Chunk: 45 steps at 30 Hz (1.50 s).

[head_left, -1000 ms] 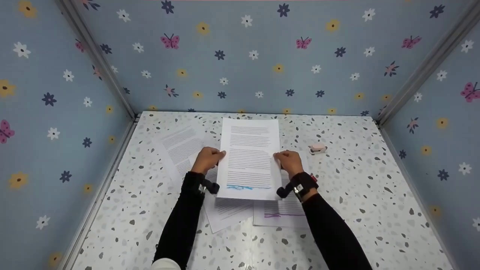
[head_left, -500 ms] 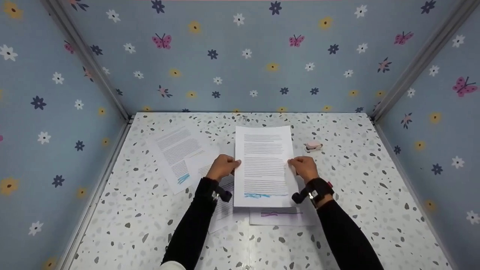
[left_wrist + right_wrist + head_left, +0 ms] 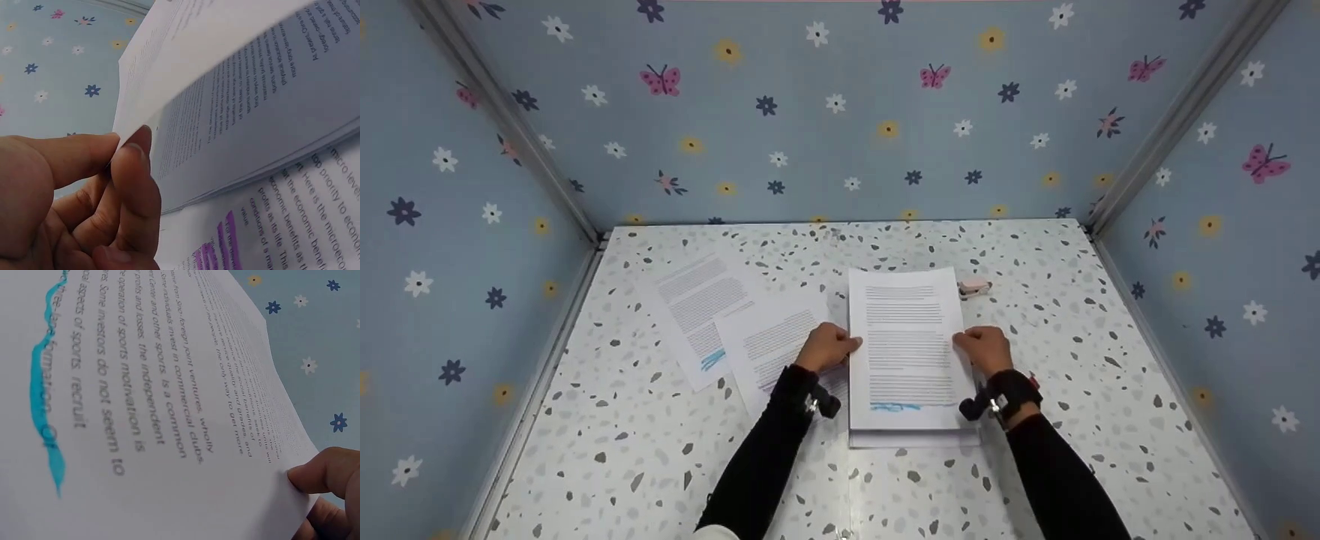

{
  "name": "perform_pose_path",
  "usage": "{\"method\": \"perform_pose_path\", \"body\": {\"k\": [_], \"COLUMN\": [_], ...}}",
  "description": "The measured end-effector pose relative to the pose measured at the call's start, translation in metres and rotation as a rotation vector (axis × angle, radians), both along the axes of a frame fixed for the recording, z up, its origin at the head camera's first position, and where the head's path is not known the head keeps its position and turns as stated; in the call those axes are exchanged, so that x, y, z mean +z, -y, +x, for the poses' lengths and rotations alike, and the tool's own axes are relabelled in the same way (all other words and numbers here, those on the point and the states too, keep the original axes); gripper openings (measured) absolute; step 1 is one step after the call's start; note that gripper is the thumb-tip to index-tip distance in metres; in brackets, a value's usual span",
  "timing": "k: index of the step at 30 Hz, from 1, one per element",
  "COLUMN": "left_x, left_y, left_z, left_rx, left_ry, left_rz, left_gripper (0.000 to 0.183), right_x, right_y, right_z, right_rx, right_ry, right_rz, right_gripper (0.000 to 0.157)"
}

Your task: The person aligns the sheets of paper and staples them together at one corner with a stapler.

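Observation:
A printed sheet of paper (image 3: pixel 911 360) with a blue highlighter mark near its bottom is held by its two long sides. My left hand (image 3: pixel 826 347) pinches the left edge; in the left wrist view thumb and fingers (image 3: pixel 135 185) grip the paper's rim. On the right edge, my right hand (image 3: pixel 986 349) pinches with the thumb on top, as the right wrist view of the printed page (image 3: pixel 140 410) confirms. Beneath lies other paper (image 3: pixel 915 439), mostly hidden, its lower strip showing. The held sheet's underside is shaded and stands above a purple-marked page (image 3: pixel 219 242).
Two overlapping printed sheets lie left: one with a blue mark (image 3: pixel 690 300), and a nearer one (image 3: pixel 772 337) partly under my left hand. A small pink stapler (image 3: pixel 975 288) sits just beyond the held sheet's upper right edge. Flowered walls (image 3: pixel 840 150) enclose the speckled table (image 3: pixel 645 465).
Both hands have carried the blue-marked sheet right and toward me, lowering it over the paper on the right. More of the left-hand sheets now shows. The head view has shifted slightly.

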<state>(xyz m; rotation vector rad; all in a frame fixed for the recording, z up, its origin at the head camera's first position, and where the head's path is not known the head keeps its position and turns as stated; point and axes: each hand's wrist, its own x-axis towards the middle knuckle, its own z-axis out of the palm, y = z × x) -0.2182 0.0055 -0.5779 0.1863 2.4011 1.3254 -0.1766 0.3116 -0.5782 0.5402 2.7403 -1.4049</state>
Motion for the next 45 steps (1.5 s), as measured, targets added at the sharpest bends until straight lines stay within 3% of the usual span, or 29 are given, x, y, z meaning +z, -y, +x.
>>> {"method": "perform_pose_path", "body": {"k": [9, 14, 26, 45], "left_x": [-0.008, -0.012, -0.024, -0.020], "left_y": [-0.002, -0.005, -0.010, -0.010], "left_z": [0.006, 0.008, 0.012, 0.019], "left_rx": [-0.020, -0.044, -0.015, 0.037], "left_ry": [-0.008, -0.036, -0.071, -0.060], "left_rz": [-0.043, -0.111, -0.270, -0.322], "left_gripper": [0.030, 0.034, 0.034, 0.030], "right_x": [-0.013, -0.017, -0.028, -0.032], "right_y": [-0.003, -0.004, -0.004, 0.001], "right_z": [0.006, 0.009, 0.011, 0.012], "right_rx": [0.006, 0.002, 0.024, 0.039], "right_ry": [0.034, 0.028, 0.012, 0.011], "right_rz": [0.032, 0.039, 0.120, 0.160], "right_gripper": [0.027, 0.035, 0.039, 0.043]}}
